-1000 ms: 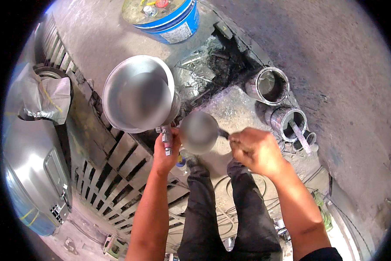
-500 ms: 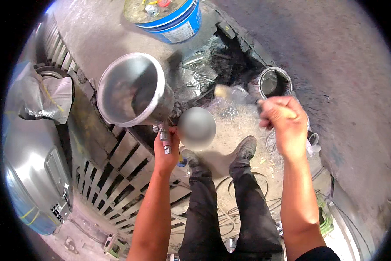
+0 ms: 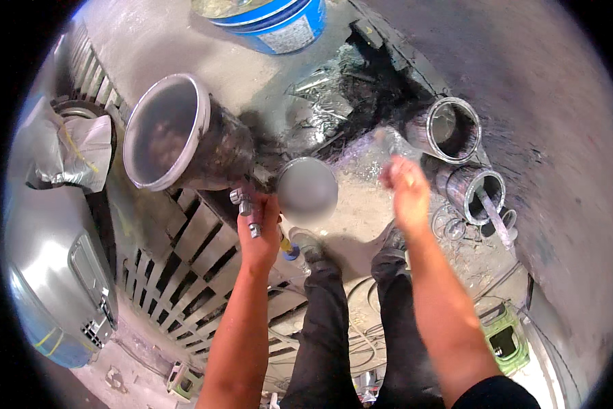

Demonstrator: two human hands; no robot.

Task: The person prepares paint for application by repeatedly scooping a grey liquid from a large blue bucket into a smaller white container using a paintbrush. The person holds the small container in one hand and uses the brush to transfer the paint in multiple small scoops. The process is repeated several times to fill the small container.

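My left hand (image 3: 260,228) is wrapped round a spray gun (image 3: 245,204) with metal knobs at its back. The gun's large open cup (image 3: 228,146) tilts to the left, its outside smeared with paint and its inside partly blurred. To the right, my right hand (image 3: 410,194) is closed and smeared by motion. It grips a brush, its pale blurred tip (image 3: 388,138) pointing away from me near the tins. Just right of my left hand shows a round grey shape (image 3: 308,191), too blurred to name.
Two paint-crusted tins, a far one (image 3: 432,133) and a nearer one (image 3: 450,183) holding a stick (image 3: 494,218), stand at right. A blue bucket (image 3: 282,31) sits at the far side, beyond crumpled silvery sheeting (image 3: 320,112). A slatted grate (image 3: 184,279) and silver car panel (image 3: 54,238) lie left.
My right hand has moved left and nearer to me with the brush, uncovering the nearer tin and its stick. The gun and its cup have shifted slightly left.
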